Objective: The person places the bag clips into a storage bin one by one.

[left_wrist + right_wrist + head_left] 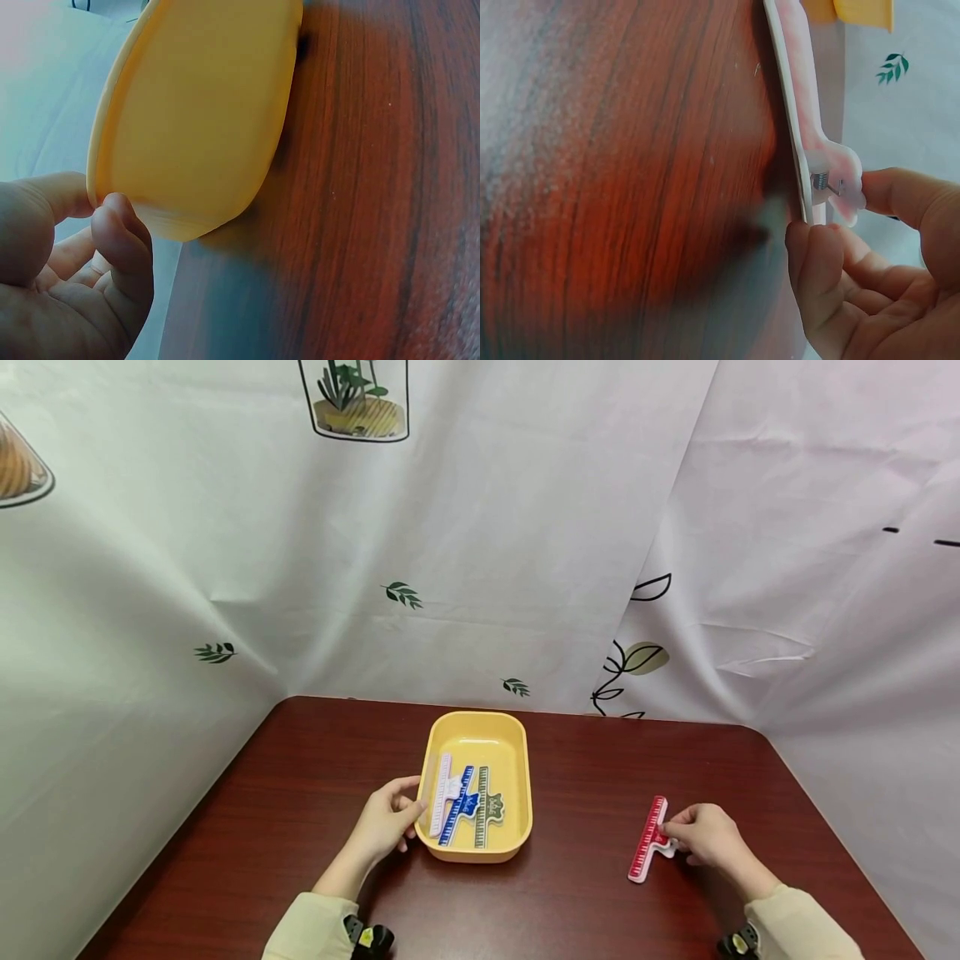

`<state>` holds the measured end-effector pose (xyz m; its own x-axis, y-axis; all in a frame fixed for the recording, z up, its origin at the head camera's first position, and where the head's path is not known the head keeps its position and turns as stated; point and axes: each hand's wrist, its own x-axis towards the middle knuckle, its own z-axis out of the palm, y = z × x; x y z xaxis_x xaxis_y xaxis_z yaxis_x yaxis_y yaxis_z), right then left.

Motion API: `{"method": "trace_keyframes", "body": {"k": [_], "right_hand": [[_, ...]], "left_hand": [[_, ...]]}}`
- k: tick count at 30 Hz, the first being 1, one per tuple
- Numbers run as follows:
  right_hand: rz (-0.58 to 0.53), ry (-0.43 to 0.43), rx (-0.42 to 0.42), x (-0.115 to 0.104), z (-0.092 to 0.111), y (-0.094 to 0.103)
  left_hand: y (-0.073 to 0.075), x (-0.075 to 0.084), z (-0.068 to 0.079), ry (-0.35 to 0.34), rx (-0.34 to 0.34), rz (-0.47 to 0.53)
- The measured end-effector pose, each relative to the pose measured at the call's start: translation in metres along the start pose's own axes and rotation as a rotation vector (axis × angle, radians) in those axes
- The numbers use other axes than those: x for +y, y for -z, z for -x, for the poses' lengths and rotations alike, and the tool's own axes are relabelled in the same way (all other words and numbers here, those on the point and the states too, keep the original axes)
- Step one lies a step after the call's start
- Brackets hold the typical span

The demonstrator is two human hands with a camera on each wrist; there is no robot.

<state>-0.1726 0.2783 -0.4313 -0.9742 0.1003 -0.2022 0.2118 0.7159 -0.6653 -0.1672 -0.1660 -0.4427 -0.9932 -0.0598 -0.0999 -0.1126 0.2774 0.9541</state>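
Observation:
My left hand (385, 822) pinches the left rim of a yellow tray (517, 814), thumb on one side of the wall and fingers on the other, as the left wrist view shows. Inside the tray lie a pale pink clip (441, 793), a blue clip (456, 810) and a grey-green clip (482, 810), each with a ruler-marked long edge. Off to the right, my right hand (708, 837) pinches the handle of a red and white ruler clip (648, 839). In the right wrist view the metal spring of this clip (799, 82) shows beside the fingertips.
A dark red-brown wooden table (585, 793) lies under both hands. White cloth (480, 543) with printed plants hangs behind it and at the sides. Each wrist wears a dark strap with a small camera, such as the left wrist camera (372, 939).

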Motion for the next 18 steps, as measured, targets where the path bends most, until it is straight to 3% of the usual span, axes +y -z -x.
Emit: {"method": "trace_keyframes", "body": {"k": [18], "right_hand": [[-0.038,0.026,-0.020,-0.0074,0.0025,-0.0049]], "left_hand": [[0.0010,-0.0020,0.0007,0.005,-0.008,-0.003]]}}
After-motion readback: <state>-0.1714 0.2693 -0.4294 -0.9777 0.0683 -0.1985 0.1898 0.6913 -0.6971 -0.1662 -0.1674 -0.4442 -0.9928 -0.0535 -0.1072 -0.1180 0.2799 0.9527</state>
